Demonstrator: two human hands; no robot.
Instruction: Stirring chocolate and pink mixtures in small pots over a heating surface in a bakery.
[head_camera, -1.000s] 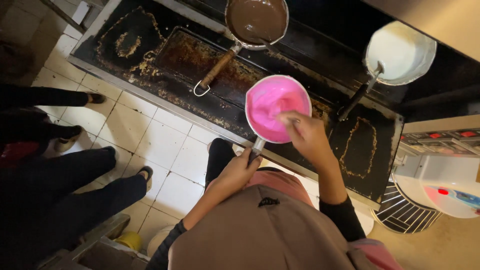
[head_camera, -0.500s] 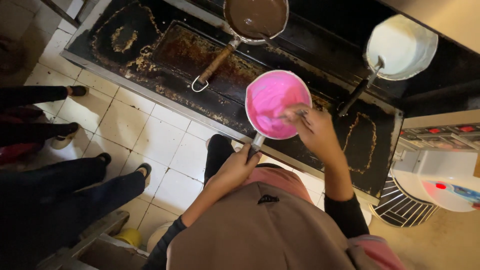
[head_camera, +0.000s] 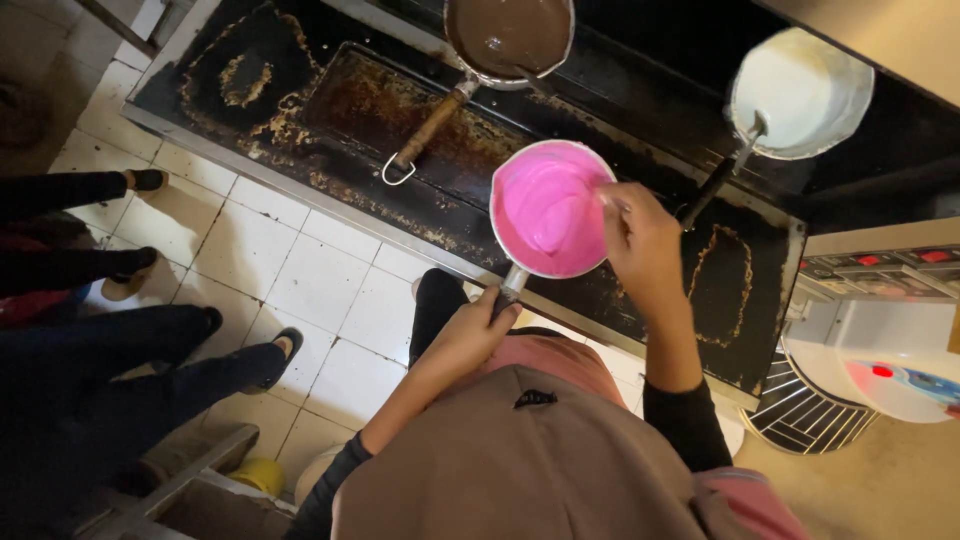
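You hold a pan of pink batter over a dark griddle.

Your left hand (head_camera: 470, 335) grips the pink pan (head_camera: 548, 208) by its handle; your right hand (head_camera: 640, 238) is closed at the rim, its contents hidden. A brown pan (head_camera: 508, 35) sits far, a white one (head_camera: 800, 90) right.

Bare griddle (head_camera: 330, 110) lay open left of the pink pan (head_camera: 548, 208); brown pan (head_camera: 508, 35) (far) and white pan (head_camera: 798, 92) blocked beyond.

Background items: a pan of brown batter (head_camera: 510, 35) with wooden handle and a pan of white batter (head_camera: 800, 92) on the blackened griddle top (head_camera: 330, 120); white tiled floor (head_camera: 300, 280); bystanders' dark-trousered legs (head_camera: 110, 370) (left edge).
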